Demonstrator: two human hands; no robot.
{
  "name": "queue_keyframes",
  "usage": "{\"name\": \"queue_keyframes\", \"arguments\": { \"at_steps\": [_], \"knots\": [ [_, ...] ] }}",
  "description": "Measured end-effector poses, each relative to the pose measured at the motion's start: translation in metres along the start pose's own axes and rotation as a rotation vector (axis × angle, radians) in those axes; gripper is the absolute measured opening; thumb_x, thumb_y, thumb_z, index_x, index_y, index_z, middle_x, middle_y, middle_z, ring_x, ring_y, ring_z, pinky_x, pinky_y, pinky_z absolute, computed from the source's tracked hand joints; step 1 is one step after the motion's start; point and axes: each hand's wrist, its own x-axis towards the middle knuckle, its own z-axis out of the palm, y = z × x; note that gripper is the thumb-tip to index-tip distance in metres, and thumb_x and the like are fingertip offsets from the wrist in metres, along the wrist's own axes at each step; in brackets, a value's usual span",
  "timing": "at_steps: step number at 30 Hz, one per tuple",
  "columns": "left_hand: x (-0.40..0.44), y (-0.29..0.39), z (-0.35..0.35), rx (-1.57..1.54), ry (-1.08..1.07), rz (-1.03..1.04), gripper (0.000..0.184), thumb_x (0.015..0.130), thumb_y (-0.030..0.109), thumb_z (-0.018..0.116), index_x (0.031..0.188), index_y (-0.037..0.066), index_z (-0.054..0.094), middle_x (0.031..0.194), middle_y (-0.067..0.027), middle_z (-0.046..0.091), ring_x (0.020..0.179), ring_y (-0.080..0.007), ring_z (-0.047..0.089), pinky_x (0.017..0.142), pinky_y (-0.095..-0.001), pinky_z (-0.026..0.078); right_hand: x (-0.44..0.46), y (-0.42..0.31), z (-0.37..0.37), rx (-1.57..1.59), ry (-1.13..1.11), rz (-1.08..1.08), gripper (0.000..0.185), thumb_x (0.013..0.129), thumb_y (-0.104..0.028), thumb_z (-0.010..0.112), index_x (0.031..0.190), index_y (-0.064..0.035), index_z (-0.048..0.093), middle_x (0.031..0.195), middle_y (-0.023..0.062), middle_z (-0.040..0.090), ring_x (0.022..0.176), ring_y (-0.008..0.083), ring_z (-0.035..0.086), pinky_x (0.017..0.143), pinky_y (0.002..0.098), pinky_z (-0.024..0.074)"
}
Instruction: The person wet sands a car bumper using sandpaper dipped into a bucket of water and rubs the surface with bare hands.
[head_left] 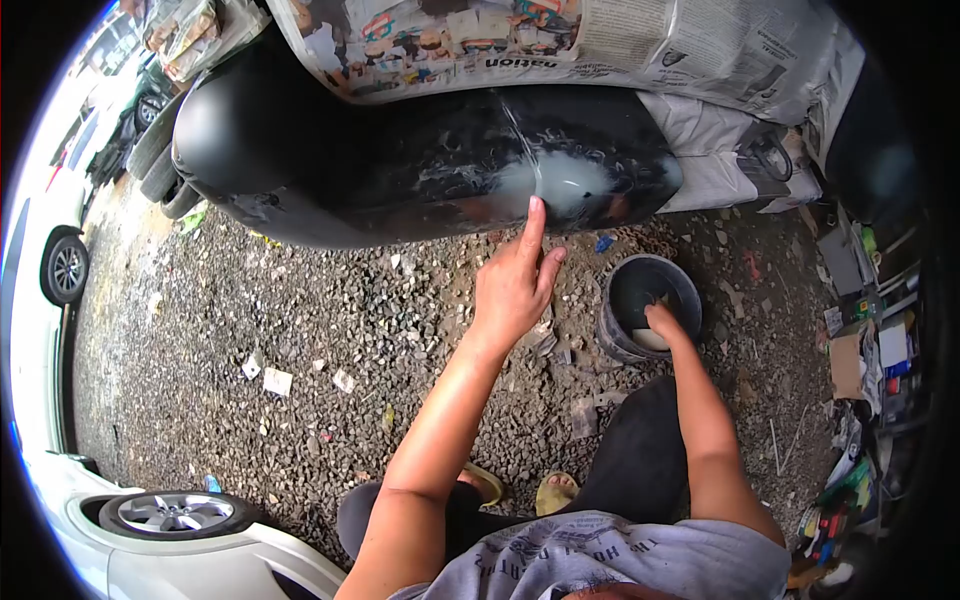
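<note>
A glossy black curved panel [400, 165] stretches across the upper part of the view, with pale grey patches and white wet streaks on its right half. My left hand [515, 285] touches its lower edge with an outstretched index finger; the thumb stands apart and nothing is held. To the right, a dark bucket [612, 335] with dark liquid stands on the gravel. My right hand [658, 318] reaches down into it, beside a pale object [650, 340]. The fingers of that hand are mostly hidden inside the bucket.
Newspaper [620, 50] covers the surface above the panel. Gravel [330, 350] with scraps of litter lies below. Tyres [160, 170] stand at the upper left, light-coloured cars [150, 560] along the left, and piled boxes and bits [860, 370] along the right edge.
</note>
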Motion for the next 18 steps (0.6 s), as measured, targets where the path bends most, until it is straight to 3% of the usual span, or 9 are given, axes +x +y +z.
{"name": "queue_keyframes", "arguments": {
  "at_steps": [4,5,7,11,12,14,15,16,18],
  "knots": [
    [-0.008,-0.016,0.010,-0.039,-0.009,0.023,0.083,0.099,0.021,0.069,0.165,0.009,0.021,0.076,-0.0139,0.062,0.065,-0.0296,0.062,0.064,-0.0398,0.051,-0.050,-0.055,0.010,0.047,-0.151,0.166,0.064,0.096,-0.025,0.050,0.152,0.0044,0.041,0.146,0.0343,0.052,0.139,0.0441,0.049,0.115,0.0475,0.0411],
    [-0.010,-0.018,0.011,-0.038,-0.011,0.020,0.082,0.099,0.021,0.069,0.165,0.009,0.021,0.077,-0.0142,0.062,0.066,-0.0300,0.062,0.064,-0.0401,0.051,-0.013,-0.023,0.037,-0.243,-0.070,0.117,0.061,0.095,-0.021,0.049,0.150,0.0049,0.044,0.146,0.0341,0.051,0.139,0.0439,0.049,0.119,0.0460,0.0367],
    [-0.013,-0.022,0.015,-0.036,-0.010,0.017,0.081,0.099,0.021,0.069,0.164,0.009,0.022,0.078,-0.0144,0.063,0.067,-0.0308,0.063,0.064,-0.0406,0.051,0.017,-0.001,0.062,-0.268,-0.126,0.181,0.059,0.094,-0.017,0.050,0.150,0.0038,0.046,0.149,0.0348,0.048,0.141,0.0442,0.048,0.120,0.0454,0.0361],
    [-0.020,-0.033,0.023,-0.036,0.004,0.038,0.081,0.098,0.022,0.070,0.163,0.009,0.024,0.078,-0.0147,0.062,0.067,-0.0324,0.063,0.062,-0.0423,0.051,0.004,0.003,0.053,-0.152,0.037,-0.123,0.053,0.101,-0.013,0.046,0.150,0.0054,0.045,0.148,0.0316,0.052,0.141,0.0463,0.046,0.118,0.0482,0.0362],
    [-0.019,-0.034,0.025,-0.041,0.021,0.053,0.081,0.098,0.022,0.070,0.163,0.009,0.025,0.077,-0.0148,0.062,0.067,-0.0329,0.063,0.062,-0.0428,0.050,-0.018,-0.015,0.032,-0.110,0.041,-0.165,0.050,0.104,-0.010,0.045,0.152,0.0000,0.045,0.139,0.0293,0.059,0.125,0.0419,0.062,0.108,0.0474,0.0462],
    [-0.019,-0.034,0.026,-0.042,0.028,0.054,0.081,0.097,0.021,0.070,0.163,0.009,0.025,0.076,-0.0149,0.062,0.066,-0.0336,0.063,0.061,-0.0440,0.050,-0.097,-0.097,-0.032,0.112,-0.037,-0.124,0.049,0.105,-0.009,0.047,0.154,-0.0071,0.046,0.127,0.0219,0.065,0.104,0.0296,0.072,0.092,0.0399,0.0544],
    [-0.020,-0.034,0.027,-0.043,0.033,0.052,0.081,0.097,0.020,0.070,0.163,0.009,0.025,0.076,-0.0149,0.062,0.066,-0.0339,0.063,0.061,-0.0446,0.050,-0.126,-0.123,-0.058,0.111,-0.014,-0.286,0.048,0.106,-0.010,0.047,0.154,-0.0125,0.048,0.116,0.0138,0.065,0.092,0.0194,0.073,0.081,0.0315,0.0544],
    [-0.020,-0.035,0.030,-0.043,0.061,0.070,0.080,0.096,0.019,0.070,0.162,0.008,0.026,0.075,-0.0150,0.062,0.066,-0.0349,0.063,0.060,-0.0460,0.049,-0.169,-0.164,-0.091,0.163,-0.097,-0.388,0.047,0.106,-0.009,0.047,0.153,-0.0109,0.049,0.117,0.0114,0.065,0.096,0.0192,0.073,0.080,0.0284,0.0527],
    [-0.024,-0.035,0.037,-0.052,0.092,0.056,0.079,0.096,0.018,0.070,0.162,0.008,0.027,0.075,-0.0150,0.062,0.066,-0.0350,0.063,0.060,-0.0462,0.049,-0.250,-0.250,-0.143,0.092,-0.162,-0.613,0.045,0.104,-0.004,0.043,0.147,-0.0072,0.055,0.134,0.0177,0.067,0.111,0.0238,0.072,0.092,0.0325,0.0530]
  ]
}}
